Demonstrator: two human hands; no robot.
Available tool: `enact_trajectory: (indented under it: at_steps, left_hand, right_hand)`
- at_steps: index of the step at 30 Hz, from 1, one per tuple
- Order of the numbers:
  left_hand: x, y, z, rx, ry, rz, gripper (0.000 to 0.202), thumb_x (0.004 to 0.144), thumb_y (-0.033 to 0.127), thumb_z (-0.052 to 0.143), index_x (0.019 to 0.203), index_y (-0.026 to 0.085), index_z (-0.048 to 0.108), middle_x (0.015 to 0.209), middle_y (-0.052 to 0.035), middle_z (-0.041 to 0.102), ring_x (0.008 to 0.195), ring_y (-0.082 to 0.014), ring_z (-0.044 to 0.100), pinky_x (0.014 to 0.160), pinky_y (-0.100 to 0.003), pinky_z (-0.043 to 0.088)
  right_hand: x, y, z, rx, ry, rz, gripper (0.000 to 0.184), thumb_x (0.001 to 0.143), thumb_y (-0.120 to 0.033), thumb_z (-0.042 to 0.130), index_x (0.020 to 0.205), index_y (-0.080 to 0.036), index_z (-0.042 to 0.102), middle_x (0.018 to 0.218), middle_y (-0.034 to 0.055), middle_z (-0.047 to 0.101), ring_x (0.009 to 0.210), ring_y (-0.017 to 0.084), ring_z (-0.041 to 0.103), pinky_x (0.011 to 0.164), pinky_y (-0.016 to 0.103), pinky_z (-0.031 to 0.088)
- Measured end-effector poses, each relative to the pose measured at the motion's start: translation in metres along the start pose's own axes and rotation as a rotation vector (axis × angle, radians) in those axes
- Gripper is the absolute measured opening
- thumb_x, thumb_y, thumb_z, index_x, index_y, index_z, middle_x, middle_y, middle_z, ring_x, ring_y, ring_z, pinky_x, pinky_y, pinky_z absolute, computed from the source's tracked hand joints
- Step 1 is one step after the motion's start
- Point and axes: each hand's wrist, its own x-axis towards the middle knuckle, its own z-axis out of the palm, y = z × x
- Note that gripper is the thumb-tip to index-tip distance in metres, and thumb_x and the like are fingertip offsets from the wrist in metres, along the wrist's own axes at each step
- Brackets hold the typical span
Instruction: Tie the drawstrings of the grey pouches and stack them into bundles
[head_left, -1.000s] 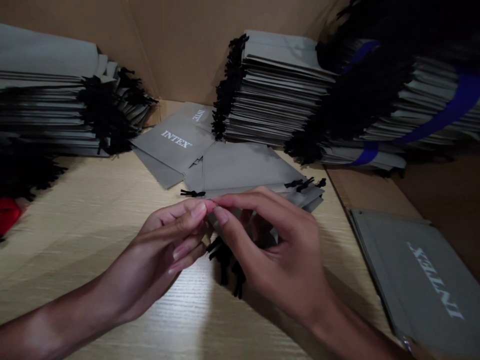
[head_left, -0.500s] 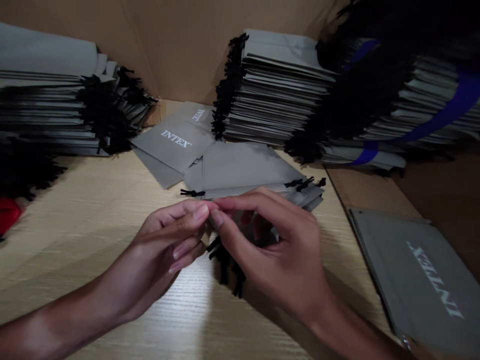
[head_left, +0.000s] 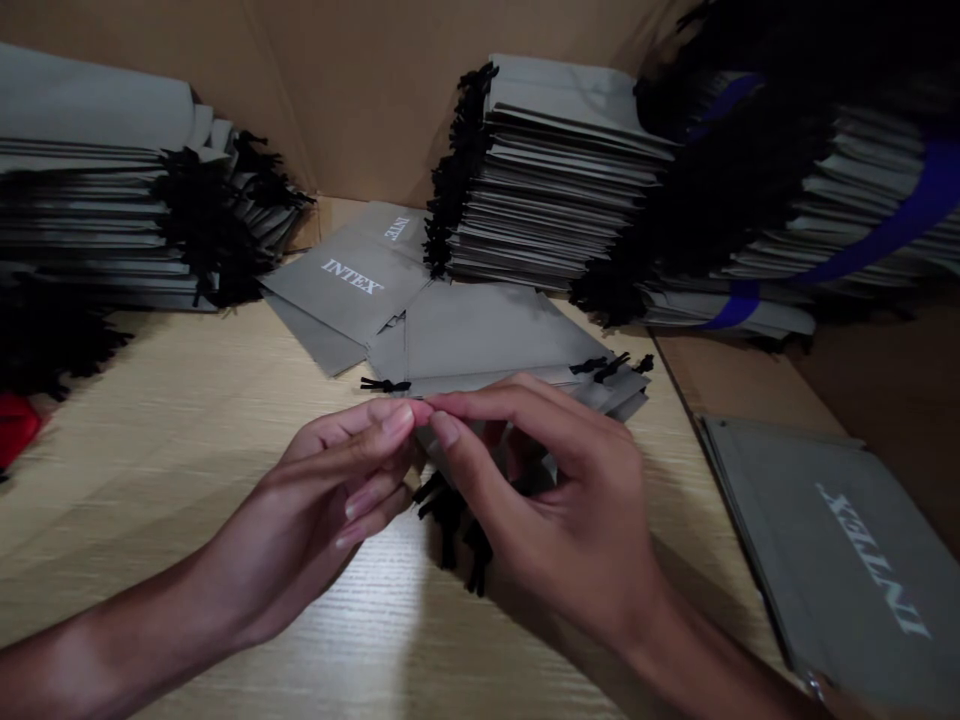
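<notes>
Well, the left hand (head_left: 322,490) and right hand (head_left: 559,520) are together low in the middle of the frame, their fingertips meeting and closed on the edge of a grey drawstring pouch (head_left: 517,450). Its matte, thin fabric folds between the fingers, and twisted black cords (head_left: 450,515) dangle below onto the pale wood-grain table (head_left: 135,520). Just beyond lie overlapping flat grey pouches (head_left: 480,335), one printed with white "INTEX" lettering (head_left: 352,277). At lower right rests another printed pouch (head_left: 847,560), and a small red object (head_left: 16,425) sits at the left edge. Tall stacks of pouches with shaggy black cord ends rise at upper left (head_left: 90,200), centre (head_left: 562,180) and upper right (head_left: 862,190), the last crossed by a blue band (head_left: 926,200), before a cardboard wall (head_left: 360,90). Against the earlier frames, the hands have barely shifted.
</notes>
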Motion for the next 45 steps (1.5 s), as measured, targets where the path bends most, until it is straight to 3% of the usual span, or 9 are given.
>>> enact_trajectory:
  at_steps: [10,16,24,45]
  left_hand:
    - [-0.0005,0.0004,-0.0009,0.027,-0.012,-0.008,0.028,0.082,0.038,0.102,0.076,0.021,0.081,0.062,0.0076,0.043,0.056,-0.0078,0.015,0.042,-0.011,0.033]
    - [-0.0012,0.0005,-0.0009,0.036,-0.011,-0.005,0.025,0.082,0.037,0.102,0.085,0.019,0.085,0.066,0.0079,0.046,0.056,-0.006,0.017,0.042,-0.01,0.034]
    - [-0.0003,0.0004,-0.0014,-0.024,-0.034,-0.019,0.023,0.081,0.035,0.103,0.082,0.02,0.085,0.065,0.0079,0.043,0.056,-0.0062,0.016,0.042,-0.01,0.035]
    - [-0.0002,0.0001,-0.0011,0.027,-0.018,-0.005,0.025,0.079,0.038,0.103,0.084,0.02,0.086,0.066,0.0083,0.043,0.056,-0.0058,0.017,0.042,-0.01,0.033]
  right_hand:
    - [0.0004,0.0015,0.0024,-0.008,0.032,-0.04,0.007,0.103,-0.021,0.081,0.107,-0.022,0.087,0.084,-0.0015,0.08,0.066,0.013,0.065,0.068,0.03,0.056]
    - [0.0003,0.0023,0.0032,-0.009,0.041,-0.028,0.005,0.102,-0.023,0.083,0.106,-0.024,0.087,0.084,-0.002,0.079,0.066,0.013,0.064,0.063,0.03,0.053]
    - [0.0002,0.0009,0.0017,0.06,0.007,-0.021,0.012,0.104,-0.016,0.075,0.105,-0.022,0.085,0.084,-0.0032,0.078,0.069,0.011,0.065,0.06,0.028,0.05]
    - [0.0003,0.0009,0.0053,0.09,0.027,0.01,0.007,0.1,-0.018,0.082,0.106,-0.021,0.085,0.087,-0.0033,0.076,0.065,0.008,0.06,0.056,0.024,0.049]
